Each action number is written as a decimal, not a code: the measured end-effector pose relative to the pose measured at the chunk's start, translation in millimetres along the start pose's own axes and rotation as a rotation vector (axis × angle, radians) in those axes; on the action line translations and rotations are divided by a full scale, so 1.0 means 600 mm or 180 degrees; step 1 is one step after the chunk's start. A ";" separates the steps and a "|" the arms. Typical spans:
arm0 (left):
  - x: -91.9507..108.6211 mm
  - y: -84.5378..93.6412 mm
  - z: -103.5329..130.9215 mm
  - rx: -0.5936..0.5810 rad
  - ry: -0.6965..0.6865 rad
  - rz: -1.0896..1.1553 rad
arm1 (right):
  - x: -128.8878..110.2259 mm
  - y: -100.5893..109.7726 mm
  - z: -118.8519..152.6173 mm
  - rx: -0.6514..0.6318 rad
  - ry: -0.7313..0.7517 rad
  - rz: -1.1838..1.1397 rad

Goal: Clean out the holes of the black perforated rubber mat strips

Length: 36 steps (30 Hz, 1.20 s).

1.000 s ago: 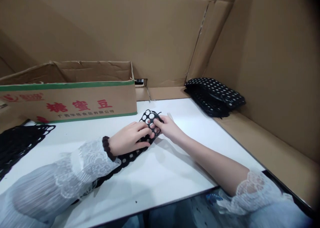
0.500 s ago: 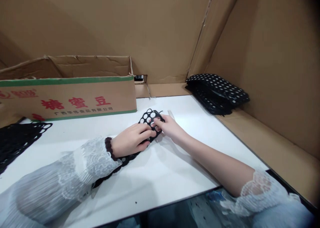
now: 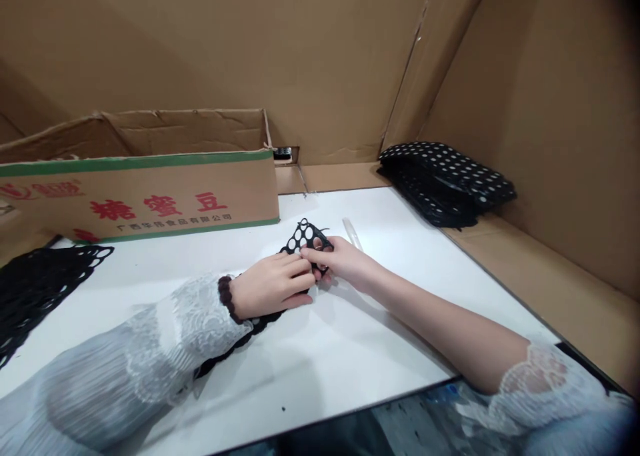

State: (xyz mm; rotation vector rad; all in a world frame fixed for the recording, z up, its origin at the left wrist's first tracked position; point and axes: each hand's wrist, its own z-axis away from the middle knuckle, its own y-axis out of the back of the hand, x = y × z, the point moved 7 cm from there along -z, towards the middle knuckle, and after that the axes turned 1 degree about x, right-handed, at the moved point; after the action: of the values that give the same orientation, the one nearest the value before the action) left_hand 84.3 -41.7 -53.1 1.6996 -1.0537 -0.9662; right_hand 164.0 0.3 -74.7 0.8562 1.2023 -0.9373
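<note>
A strip of black openwork fabric (image 3: 301, 235) with round holes lies slantwise on the white table (image 3: 240, 393). My left hand (image 3: 275, 284) rests over its middle, fingers curled down on it, and hides much of that stretch. At the far end my right hand (image 3: 345, 259) pinches the fabric's edge between thumb and fingers. The two hands nearly touch. Behind my right hand lies a narrow clear strip or tube (image 3: 351, 233); its kind is hard to make out.
A cardboard box (image 3: 170, 199) with green edging and red print stands at the back left. More black openwork fabric (image 3: 45, 283) lies at the left. A stack of black fabric with pale dots (image 3: 450, 183) sits at the back right, beside cardboard walls (image 3: 560, 123).
My right thumb has moved left over the fabric, closer to my left fingers. The fabric's far end now looks more pointed. The whole view has shifted slightly.
</note>
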 end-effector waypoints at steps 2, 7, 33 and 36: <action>-0.004 -0.001 0.000 -0.0041 0.0083 0.0119 | 0.002 -0.001 -0.002 -0.0049 0.0013 0.0083; -0.020 -0.001 0.011 -0.0159 0.0470 0.0761 | 0.018 -0.001 -0.008 -0.0210 -0.0158 0.0240; -0.044 0.003 0.036 -0.0091 0.1033 0.1115 | 0.015 -0.012 0.008 -0.0185 -0.0338 -0.0292; -0.036 0.007 0.033 -0.0035 0.0707 0.0883 | 0.014 -0.018 0.008 -0.0229 -0.0345 -0.0276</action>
State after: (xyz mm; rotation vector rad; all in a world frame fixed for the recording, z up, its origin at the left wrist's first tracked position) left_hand 57.9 -28.0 -51.6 1.5600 -1.0969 -0.5912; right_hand 156.5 -9.5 -82.7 0.6920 1.1796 -0.9924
